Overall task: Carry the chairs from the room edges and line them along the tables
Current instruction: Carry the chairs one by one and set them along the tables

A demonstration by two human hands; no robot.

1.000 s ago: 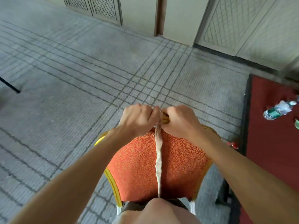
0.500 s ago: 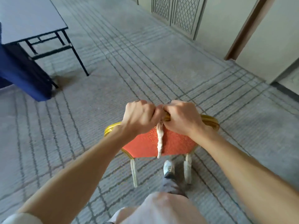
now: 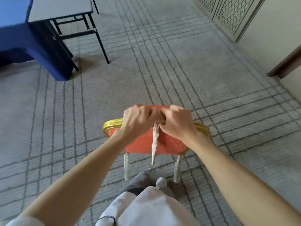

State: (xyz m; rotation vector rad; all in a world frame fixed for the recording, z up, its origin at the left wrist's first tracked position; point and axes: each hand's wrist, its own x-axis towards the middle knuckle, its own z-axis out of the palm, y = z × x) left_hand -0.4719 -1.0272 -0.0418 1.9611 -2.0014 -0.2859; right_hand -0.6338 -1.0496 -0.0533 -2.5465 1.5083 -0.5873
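Here, at the bottom centre of the frame, one grey shoe point(image 3: 161, 182) stands on a grey carpet point(image 3: 162, 79) crossed by dark grid lines. Just above it is one chair point(image 3: 169, 143) with an orange patterned back and a gold frame. Two of its pale legs show; whether they touch the carpet cannot be told. A white cloth strip point(image 3: 154, 144) hangs down the middle of the back. Both forearms reach forward from the lower corners. The left hand point(image 3: 138, 121) and right hand point(image 3: 177, 123) sit knuckles up, side by side and touching, each curled tightly round the top rail of the chair. Well beyond, in the upper left, stands one folding table point(image 3: 61, 7) with a grey top and black legs, with a blue tablecloth point(image 3: 16, 30) draped just beside it. A cream wall point(image 3: 268, 38) with two lattice panels point(image 3: 231, 13) runs along the upper right.
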